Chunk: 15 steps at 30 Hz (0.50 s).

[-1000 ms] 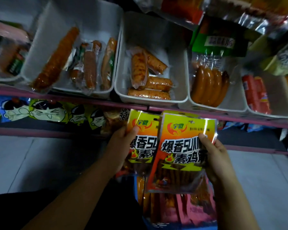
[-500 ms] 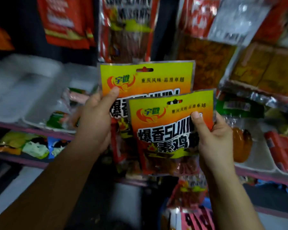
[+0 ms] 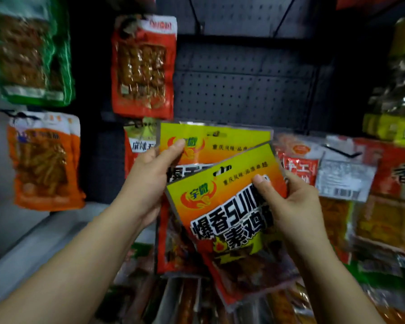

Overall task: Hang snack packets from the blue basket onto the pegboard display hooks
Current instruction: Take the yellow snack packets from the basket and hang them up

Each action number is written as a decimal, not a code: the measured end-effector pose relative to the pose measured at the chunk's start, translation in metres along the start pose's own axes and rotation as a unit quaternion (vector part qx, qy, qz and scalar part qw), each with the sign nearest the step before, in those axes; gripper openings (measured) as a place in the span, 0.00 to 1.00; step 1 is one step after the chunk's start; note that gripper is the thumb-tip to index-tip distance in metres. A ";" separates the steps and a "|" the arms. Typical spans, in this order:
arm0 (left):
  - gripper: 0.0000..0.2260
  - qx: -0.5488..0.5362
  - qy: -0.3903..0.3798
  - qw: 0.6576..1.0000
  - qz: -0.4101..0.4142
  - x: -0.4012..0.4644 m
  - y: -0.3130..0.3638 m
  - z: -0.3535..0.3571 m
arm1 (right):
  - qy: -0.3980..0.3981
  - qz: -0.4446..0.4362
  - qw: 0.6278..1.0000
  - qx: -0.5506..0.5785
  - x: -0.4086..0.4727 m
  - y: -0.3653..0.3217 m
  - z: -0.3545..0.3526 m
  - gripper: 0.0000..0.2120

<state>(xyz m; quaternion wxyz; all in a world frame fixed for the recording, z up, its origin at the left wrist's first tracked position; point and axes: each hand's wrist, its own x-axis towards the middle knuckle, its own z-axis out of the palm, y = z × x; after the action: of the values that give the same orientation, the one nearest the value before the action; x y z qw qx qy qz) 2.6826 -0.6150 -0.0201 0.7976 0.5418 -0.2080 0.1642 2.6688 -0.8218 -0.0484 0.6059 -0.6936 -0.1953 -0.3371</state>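
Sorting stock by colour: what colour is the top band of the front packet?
Yellow, on the front packet; clearest in head view.

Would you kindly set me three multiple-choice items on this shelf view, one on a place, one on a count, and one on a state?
1. Where does the bare stretch of pegboard lie relative to the two yellow packets?
A. Above them
B. Below them
C. Left of them

2. How many yellow packets are in the person's hands?
A. One
B. Two
C. Four

3. How does the front yellow packet sit?
A. Hanging on a hook
B. Lying in a tray
C. Held tilted in the right hand's grip

Answers: 1 A, the dark perforated board shows just over the packets' top edges. 2 B, the left hand holds the rear yellow packet and the right hand holds the front one. 3 C, its top edge slants up to the right, with the thumb pressed on its face.
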 end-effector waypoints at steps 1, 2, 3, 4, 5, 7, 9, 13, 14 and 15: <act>0.11 0.016 -0.016 1.000 -0.006 0.006 0.002 -0.002 | 0.002 -0.001 1.000 -0.007 0.003 0.001 0.003 0.04; 0.12 0.037 -0.018 0.999 -0.004 0.012 0.002 -0.004 | 0.005 0.002 1.000 -0.012 0.004 0.003 0.006 0.04; 0.10 0.059 -0.010 0.998 0.008 0.017 0.002 -0.006 | 0.009 0.006 1.000 -0.017 0.004 0.006 0.008 0.05; 0.07 0.086 0.001 0.996 0.028 0.022 0.001 -0.008 | 0.017 0.009 1.000 -0.021 0.003 0.009 0.011 0.05; 0.04 0.114 0.015 0.992 0.049 0.026 0.001 -0.009 | 0.027 0.011 0.999 -0.026 0.002 0.011 0.013 0.06; 0.03 0.146 0.030 0.985 0.083 0.033 -0.001 -0.010 | 0.045 0.010 0.998 -0.042 0.004 0.013 0.016 0.06; 0.06 0.140 0.029 0.984 0.107 0.038 0.001 -0.009 | 0.056 0.004 0.997 -0.049 0.007 0.011 0.018 0.05; 0.08 0.126 0.040 0.983 0.124 0.051 0.004 -0.006 | 0.071 -0.013 0.996 -0.054 0.015 0.006 0.019 0.06; 0.08 0.130 0.039 0.983 0.123 0.053 0.004 -0.005 | 0.074 -0.011 0.996 -0.053 0.017 0.006 0.019 0.07; 0.08 0.133 0.036 0.983 0.119 0.056 0.003 -0.003 | 0.076 -0.007 0.996 -0.055 0.018 0.007 0.018 0.08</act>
<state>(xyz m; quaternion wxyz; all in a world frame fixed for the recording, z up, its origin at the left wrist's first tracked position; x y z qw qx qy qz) 2.7296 -0.6089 0.0096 0.6999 0.6084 -0.2188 0.3036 2.6906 -0.8078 -0.0410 0.5778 -0.6967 -0.1350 -0.4031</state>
